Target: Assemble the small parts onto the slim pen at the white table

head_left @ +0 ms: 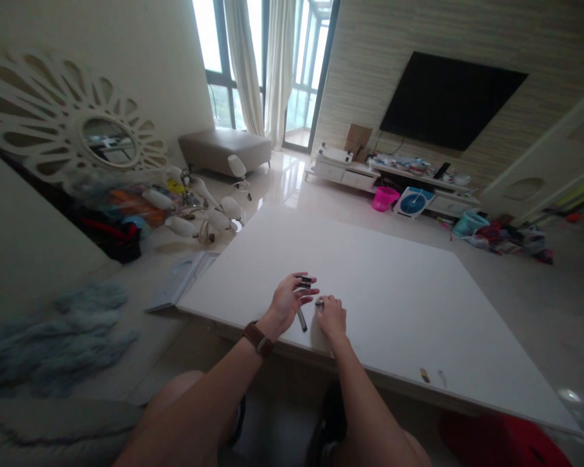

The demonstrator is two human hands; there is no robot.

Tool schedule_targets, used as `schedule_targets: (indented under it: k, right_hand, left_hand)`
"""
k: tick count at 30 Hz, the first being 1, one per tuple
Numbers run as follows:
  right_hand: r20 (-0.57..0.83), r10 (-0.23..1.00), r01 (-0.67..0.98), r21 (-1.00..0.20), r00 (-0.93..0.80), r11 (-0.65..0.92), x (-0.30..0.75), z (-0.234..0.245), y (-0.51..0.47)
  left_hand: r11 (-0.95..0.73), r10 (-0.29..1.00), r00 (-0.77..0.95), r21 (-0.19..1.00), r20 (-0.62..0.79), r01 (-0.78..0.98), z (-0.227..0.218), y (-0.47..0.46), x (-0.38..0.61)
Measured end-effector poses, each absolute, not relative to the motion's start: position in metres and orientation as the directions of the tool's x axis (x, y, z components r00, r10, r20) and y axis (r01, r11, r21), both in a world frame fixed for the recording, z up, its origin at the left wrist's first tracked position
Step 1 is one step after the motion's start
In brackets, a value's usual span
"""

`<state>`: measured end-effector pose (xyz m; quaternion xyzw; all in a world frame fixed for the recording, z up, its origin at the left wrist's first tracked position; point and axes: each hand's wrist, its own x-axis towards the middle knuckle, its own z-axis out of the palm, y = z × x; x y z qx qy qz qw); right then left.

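Note:
My left hand [285, 303], with a brown watch strap on its wrist, is palm inward over the near part of the white table. Between its thumb and fingers is a small black piece [304, 283], too small to name for sure. Below this hand a slim dark pen-like stick [302, 320] lies on the tabletop. Close on the right, my right hand [333, 316] rests low at the table with curled fingers. A short dark piece with a pale end [320, 303] shows at its fingertips; the rest is hidden by the fingers.
The white table [394, 285] spreads out ahead. Near its front right edge lie a small yellow-and-dark item [424, 375] and a thin pale item [442, 377]. A lamp with several shades [219, 217] and a panel [178, 285] are on the floor at left. A red thing [501, 441] sits below the table's right edge.

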<state>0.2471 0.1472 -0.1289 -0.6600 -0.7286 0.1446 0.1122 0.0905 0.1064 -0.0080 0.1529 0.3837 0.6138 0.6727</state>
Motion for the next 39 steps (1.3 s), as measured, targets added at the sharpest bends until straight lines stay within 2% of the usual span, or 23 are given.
schedule_targets:
  k: [4, 8, 10, 13, 14, 15, 17, 19, 20, 21, 23, 24, 26, 30, 39]
  right_hand:
    - [0.000, 0.995, 0.902, -0.423, -0.103, 0.093, 0.243, -0.131, 0.145]
    - [0.030, 0.997, 0.824, -0.562, -0.066, 0.071, 0.240, -0.130, 0.152]
    - [0.054, 0.998, 0.765, -0.641, -0.039, 0.065, 0.240, -0.117, 0.159]
    - [0.159, 0.985, 0.621, -0.779, 0.061, 0.087, 0.245, -0.073, 0.163]
    - [0.253, 0.951, 0.451, -0.880, 0.177, 0.150, 0.248, -0.054, 0.161]
    - [0.346, 0.894, 0.325, -0.912, 0.285, 0.250, 0.252, -0.034, 0.158]
    - [0.507, 0.739, 0.260, -0.862, 0.443, 0.435, 0.262, -0.002, 0.148]
    - [0.590, 0.600, 0.291, -0.800, 0.541, 0.525, 0.269, 0.015, 0.139]
    - [0.595, 0.618, 0.319, -0.801, 0.513, 0.506, 0.271, 0.015, 0.135]
    - [0.587, 0.687, 0.361, -0.808, 0.428, 0.465, 0.272, 0.011, 0.133]
    - [0.507, 0.848, 0.472, -0.792, 0.153, 0.388, 0.270, -0.005, 0.133]
    - [0.449, 0.893, 0.524, -0.766, 0.023, 0.372, 0.268, -0.015, 0.135]
    - [0.376, 0.922, 0.576, -0.734, -0.095, 0.359, 0.263, -0.031, 0.139]
    - [0.316, 0.947, 0.545, -0.786, -0.052, 0.293, 0.254, -0.035, 0.144]
    - [0.306, 0.951, 0.499, -0.819, -0.037, 0.283, 0.249, -0.028, 0.131]
  left_hand:
    - [0.210, 0.942, -0.035, 0.665, -0.335, -0.717, -0.006, 0.106, 0.089]
    - [0.235, 0.938, -0.008, 0.650, -0.348, -0.722, -0.005, 0.107, 0.088]
    - [0.234, 0.937, -0.008, 0.648, -0.348, -0.725, -0.004, 0.106, 0.088]
    - [0.224, 0.943, -0.009, 0.650, -0.334, -0.726, -0.002, 0.106, 0.086]
    - [0.221, 0.945, -0.006, 0.651, -0.328, -0.726, -0.002, 0.106, 0.085]
    - [0.220, 0.946, -0.003, 0.651, -0.323, -0.726, -0.002, 0.106, 0.084]
    - [0.221, 0.948, 0.002, 0.654, -0.317, -0.723, -0.003, 0.107, 0.083]
    - [0.220, 0.951, 0.006, 0.663, -0.309, -0.716, -0.006, 0.109, 0.084]
    - [0.221, 0.952, 0.007, 0.669, -0.307, -0.709, -0.009, 0.110, 0.085]
    - [0.224, 0.951, 0.006, 0.677, -0.308, -0.701, -0.011, 0.111, 0.087]
    - [0.232, 0.948, -0.001, 0.691, -0.319, -0.684, -0.017, 0.113, 0.092]
    - [0.236, 0.945, -0.006, 0.698, -0.326, -0.676, -0.020, 0.114, 0.094]
    - [0.243, 0.942, -0.014, 0.708, -0.336, -0.663, -0.024, 0.115, 0.099]
    - [0.244, 0.942, -0.024, 0.729, -0.336, -0.639, -0.028, 0.116, 0.102]
    - [0.243, 0.938, -0.042, 0.738, -0.344, -0.630, -0.030, 0.113, 0.105]
